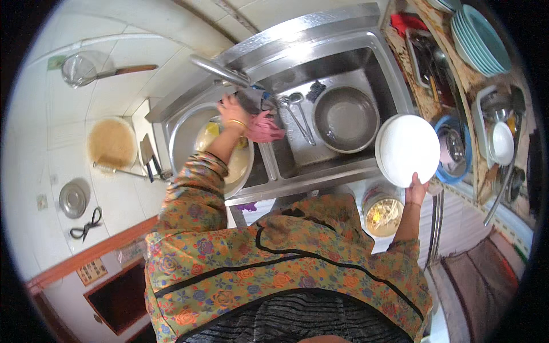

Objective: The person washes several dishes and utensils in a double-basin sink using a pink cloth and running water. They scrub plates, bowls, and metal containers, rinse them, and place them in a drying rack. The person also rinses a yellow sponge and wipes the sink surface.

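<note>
My right hand [416, 190] grips the near rim of a small stack of white plates [409, 150], held over the right front edge of the sink. Under the tap [220, 71], my left hand [233, 112] has its fingers apart beside a dark grey cloth [249, 100]; whether they touch the cloth is unclear. A pink cloth [265, 127] drapes over the divider by that wrist. Below my left forearm, a large basin [183, 134] sits in the left bowl, with something yellow [214, 128] in it. The right bowl holds a round metal pan [346, 119] and two ladles [297, 98].
Right of the sink, shelves hold stacked pale-blue bowls [477, 43], a blue basin [454, 148] and a white bowl [502, 143]. A bin with scraps [382, 216] stands below the plates. At left are knives [150, 157], a round board [111, 143] and a strainer [79, 70].
</note>
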`<action>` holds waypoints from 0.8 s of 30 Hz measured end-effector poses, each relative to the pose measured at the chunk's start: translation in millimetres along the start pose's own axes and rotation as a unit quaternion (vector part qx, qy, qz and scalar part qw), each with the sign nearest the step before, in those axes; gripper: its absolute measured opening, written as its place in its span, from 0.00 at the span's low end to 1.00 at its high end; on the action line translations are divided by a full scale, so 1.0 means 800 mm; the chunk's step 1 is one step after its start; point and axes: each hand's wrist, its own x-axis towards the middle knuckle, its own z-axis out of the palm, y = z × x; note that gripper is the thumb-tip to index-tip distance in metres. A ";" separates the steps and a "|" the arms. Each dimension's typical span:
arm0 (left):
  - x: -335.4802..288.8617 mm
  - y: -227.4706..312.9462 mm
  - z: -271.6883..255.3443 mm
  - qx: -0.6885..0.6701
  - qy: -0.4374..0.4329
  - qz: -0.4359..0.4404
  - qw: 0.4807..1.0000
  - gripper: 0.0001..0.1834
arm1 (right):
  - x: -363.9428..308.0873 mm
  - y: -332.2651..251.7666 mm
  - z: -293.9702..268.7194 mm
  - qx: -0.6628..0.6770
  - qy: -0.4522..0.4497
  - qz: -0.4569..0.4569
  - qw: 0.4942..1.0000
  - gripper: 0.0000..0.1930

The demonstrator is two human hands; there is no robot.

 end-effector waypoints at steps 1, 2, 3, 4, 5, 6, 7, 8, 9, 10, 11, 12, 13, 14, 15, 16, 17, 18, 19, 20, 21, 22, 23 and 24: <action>0.014 -0.014 -0.008 -0.007 0.000 -0.028 1.000 0.48 | 0.007 0.005 -0.003 -0.002 -0.022 -0.015 1.000 0.31; 0.022 -0.025 -0.012 -0.052 0.026 -0.058 0.997 0.46 | 0.013 0.007 -0.007 -0.011 -0.028 -0.010 0.999 0.30; 0.033 -0.038 -0.016 -0.019 0.014 -0.044 0.999 0.43 | 0.019 0.009 -0.009 -0.037 -0.001 0.001 0.999 0.30; 0.043 -0.049 -0.018 -0.004 0.027 -0.034 0.999 0.42 | 0.023 0.008 -0.009 -0.057 -0.001 0.005 0.998 0.30; 0.050 -0.058 -0.018 0.022 0.003 -0.030 0.999 0.42 | 0.025 0.005 -0.007 -0.113 0.044 0.023 0.992 0.29; 0.055 -0.067 -0.016 0.044 0.009 -0.021 0.999 0.42 | 0.023 0.000 -0.001 -0.168 0.090 0.042 0.981 0.29; 0.060 -0.075 -0.012 0.050 0.004 -0.018 0.999 0.42 | 0.017 -0.009 0.006 -0.209 0.136 0.066 0.966 0.28; 0.064 -0.082 -0.008 0.052 0.012 -0.012 0.998 0.42 | 0.011 -0.011 0.023 -0.264 0.200 0.002 0.943 0.28; 0.067 -0.088 -0.004 0.052 -0.001 -0.008 0.999 0.42 | 0.001 -0.021 0.039 -0.491 0.227 -0.128 0.831 0.27; 0.070 -0.092 0.000 0.040 0.010 -0.010 0.999 0.43 | -0.016 -0.024 0.059 -0.626 0.241 -0.220 0.708 0.27; 0.072 -0.096 0.004 0.030 -0.001 -0.017 0.999 0.43 | -0.034 -0.028 0.081 -0.688 0.247 -0.319 0.603 0.26; 0.072 -0.097 0.008 0.025 -0.018 -0.030 0.999 0.43 | -0.048 -0.022 0.111 -0.649 0.216 -0.424 0.594 0.25; 0.070 -0.096 0.011 0.017 0.008 -0.023 1.000 0.46 | -0.065 -0.009 0.141 -0.638 0.139 -0.468 0.595 0.23; 0.066 -0.094 0.015 -0.007 0.038 -0.015 0.999 0.46 | -0.077 0.011 0.173 -0.610 0.051 -0.479 0.629 0.20; 0.057 -0.087 0.020 -0.022 0.062 -0.017 0.998 0.45 | -0.084 0.041 0.209 -0.570 -0.022 -0.436 0.696 0.18; 0.045 -0.081 0.025 -0.038 0.124 -0.012 0.992 0.45 | -0.089 0.072 0.241 -0.590 -0.104 -0.423 0.680 0.15; 0.030 -0.073 0.032 -0.100 0.136 0.007 0.986 0.41 | -0.091 0.108 0.268 -0.612 -0.127 -0.338 0.704 0.13; 0.014 -0.062 0.040 -0.164 0.185 0.036 0.968 0.38 | -0.084 0.140 0.291 -0.689 -0.189 -0.316 0.624 0.13; -0.006 -0.049 0.050 -0.216 0.135 0.047 0.966 0.34 | -0.074 0.175 0.310 -0.764 -0.218 -0.222 0.565 0.16; -0.029 -0.037 0.061 -0.265 0.105 0.062 0.957 0.30 | -0.064 0.208 0.324 -0.809 -0.226 -0.113 0.530 0.18; -0.048 -0.026 0.071 -0.283 0.055 0.083 0.954 0.29 | -0.052 0.238 0.333 -0.859 -0.232 -0.033 0.455 0.18; -0.065 -0.017 0.081 -0.299 0.024 0.110 0.948 0.28 | -0.038 0.260 0.334 -0.879 -0.232 -0.015 0.416 0.18; -0.080 -0.012 0.088 -0.328 0.060 0.119 0.935 0.27 | -0.029 0.282 0.333 -0.893 -0.232 -0.007 0.385 0.18; -0.093 -0.007 0.094 -0.356 0.097 0.129 0.920 0.26 | -0.020 0.299 0.329 -0.907 -0.229 0.002 0.354 0.17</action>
